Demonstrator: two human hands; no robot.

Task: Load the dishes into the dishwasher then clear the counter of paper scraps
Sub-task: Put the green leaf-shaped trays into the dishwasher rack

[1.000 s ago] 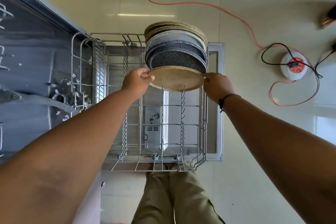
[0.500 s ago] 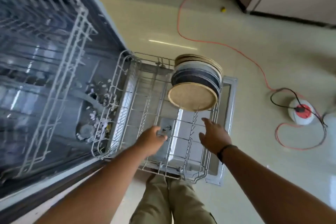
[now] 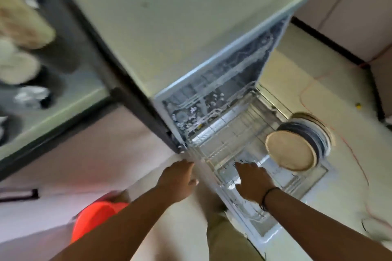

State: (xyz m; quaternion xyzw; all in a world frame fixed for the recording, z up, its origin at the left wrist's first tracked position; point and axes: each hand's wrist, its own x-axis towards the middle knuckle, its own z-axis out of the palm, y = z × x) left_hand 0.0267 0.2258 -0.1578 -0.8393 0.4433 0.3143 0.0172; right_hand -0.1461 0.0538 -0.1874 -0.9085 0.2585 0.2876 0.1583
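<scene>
Head view, tilted and motion-blurred. The dishwasher (image 3: pixel 212 34) stands open, its pale top filling the upper middle. Its lower rack (image 3: pixel 244 133) is drawn out over the lowered door (image 3: pixel 301 182), which extends toward me at lower right. Paper scraps (image 3: pixel 195 112) lie scattered on the tub floor behind the rack's back wall.

A row of plates (image 3: pixel 311 133) stands on edge at the rack's far right end, pressed close together. The nearest, a tan plate (image 3: pixel 289 149), faces the bare wire tines to its left; dark and pale plates stand behind it. From that plate to the left wall, the rack is unoccupied.

My left hand (image 3: pixel 178 178) hangs outside the rack's left edge, above the floor, fingers extended and holding nothing. My right hand (image 3: pixel 253 182) is above the near part of the rack, fingers loosely extended, also holding nothing; I cannot tell whether it touches the wires.

At the left, the desk (image 3: pixel 70 95) carries further dishes (image 3: pixel 19 44) and crumpled scraps, all too blurred to count. A dark frame separates the desk's edge from the dishwasher's side. An orange bucket (image 3: pixel 95 218) stands on the floor below my left forearm. An orange cable (image 3: pixel 356 161) trails across the floor right of the door.
</scene>
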